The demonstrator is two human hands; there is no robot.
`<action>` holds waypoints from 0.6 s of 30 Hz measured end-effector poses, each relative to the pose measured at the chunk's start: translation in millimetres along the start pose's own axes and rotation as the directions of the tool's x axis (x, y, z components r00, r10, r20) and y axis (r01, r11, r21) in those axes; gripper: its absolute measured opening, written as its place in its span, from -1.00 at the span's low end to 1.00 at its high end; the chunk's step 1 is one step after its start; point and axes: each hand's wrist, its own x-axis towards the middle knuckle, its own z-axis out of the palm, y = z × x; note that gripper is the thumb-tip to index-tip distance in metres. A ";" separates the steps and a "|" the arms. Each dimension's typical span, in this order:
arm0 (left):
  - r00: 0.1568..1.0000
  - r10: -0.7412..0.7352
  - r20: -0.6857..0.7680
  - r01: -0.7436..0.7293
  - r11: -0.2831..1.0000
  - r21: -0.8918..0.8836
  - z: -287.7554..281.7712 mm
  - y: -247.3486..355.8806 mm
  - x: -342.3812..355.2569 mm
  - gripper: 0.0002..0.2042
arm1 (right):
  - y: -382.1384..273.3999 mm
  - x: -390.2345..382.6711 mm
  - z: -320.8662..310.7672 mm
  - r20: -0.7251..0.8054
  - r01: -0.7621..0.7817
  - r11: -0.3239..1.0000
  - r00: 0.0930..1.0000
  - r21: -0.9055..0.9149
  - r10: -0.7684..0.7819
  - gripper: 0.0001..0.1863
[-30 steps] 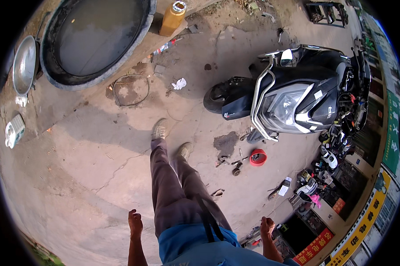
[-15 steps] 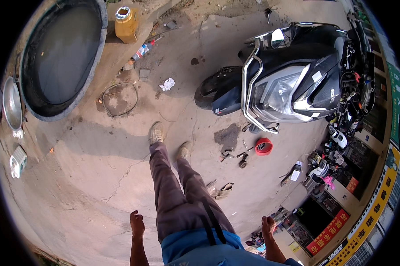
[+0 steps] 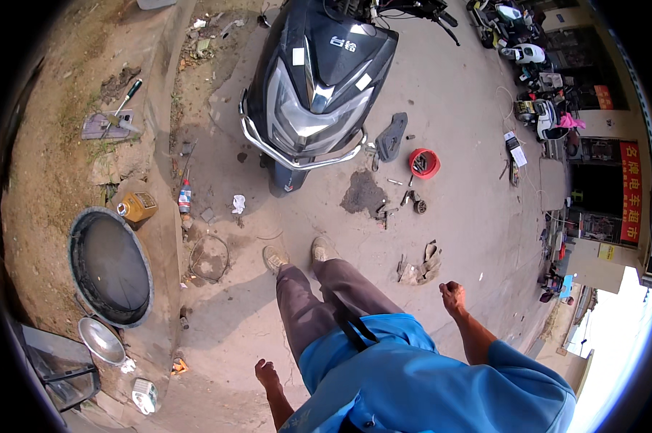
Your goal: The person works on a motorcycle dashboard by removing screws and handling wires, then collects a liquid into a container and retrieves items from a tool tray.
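My left hand (image 3: 267,374) hangs low beside my leg, its fingers loosely curled with nothing visible in them. Out to the right is my right hand (image 3: 454,298), curled into a loose fist and apart from everything. Nearest to it on the concrete lies a pair of dirty work gloves (image 3: 421,265). Farther ahead stand a red bowl (image 3: 424,164) with small metal parts in it and several loose metal parts (image 3: 386,213) beside a dark oil stain (image 3: 363,193). A black scooter (image 3: 319,94) with a chrome front bar faces me.
At left stand a large black tub (image 3: 113,267) of murky water, a metal basin (image 3: 102,340) and a yellow jug (image 3: 137,206). A screwdriver (image 3: 128,96) lies beyond them. A dark flat panel (image 3: 392,137) lies by the scooter. Parked scooters (image 3: 532,58) line the shopfronts at right.
My view has swung to the right, so the scooter now shows at top centre and the tub lower left. My feet have changed stance. Both hands remain at my sides.
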 end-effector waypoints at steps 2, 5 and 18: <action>0.997 0.072 -0.023 -0.072 0.997 -0.011 -6.8 -5.3 16.7 -0.64 | 26.7 -6.7 14.6 0.034 -0.115 0.990 0.993 0.083 0.112 -0.58; 0.976 0.189 -0.105 -0.189 0.982 0.013 -0.9 -8.3 34.1 -0.65 | 29.9 7.0 24.4 0.076 -0.090 0.989 0.994 0.121 0.081 -0.56; 0.827 0.544 -0.139 -0.460 0.798 0.389 3.4 51.1 -13.4 -0.73 | 121.5 90.8 150.1 0.163 -0.104 0.830 0.986 0.548 0.016 -0.56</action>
